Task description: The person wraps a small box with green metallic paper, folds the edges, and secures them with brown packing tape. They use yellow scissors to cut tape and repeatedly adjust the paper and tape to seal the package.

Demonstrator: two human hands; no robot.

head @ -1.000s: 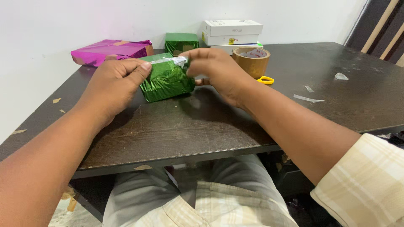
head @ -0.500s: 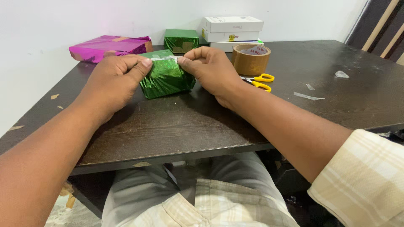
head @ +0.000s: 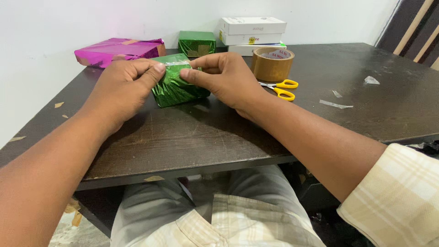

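Observation:
A small box wrapped in shiny green foil [head: 176, 89] sits on the dark wooden table [head: 192, 137], with a strip of clear tape along its top edge. My left hand [head: 123, 87] grips its left side, thumb pressed on the top corner. My right hand [head: 224, 77] holds the right side, its thumb pressing across the front face of the foil. Both hands hide the box's sides.
Behind are a pink foil-wrapped parcel [head: 119, 50], a second green wrapped box [head: 196, 43] and stacked white boxes [head: 251, 32] against the wall. A roll of brown tape [head: 272, 64] and yellow-handled scissors [head: 283, 89] lie to the right. Tape scraps [head: 336, 105] litter the table.
My right thumb has slid leftward from the box's top right corner onto its front face, smoothing the tape and foil. The left hand has stayed in place.

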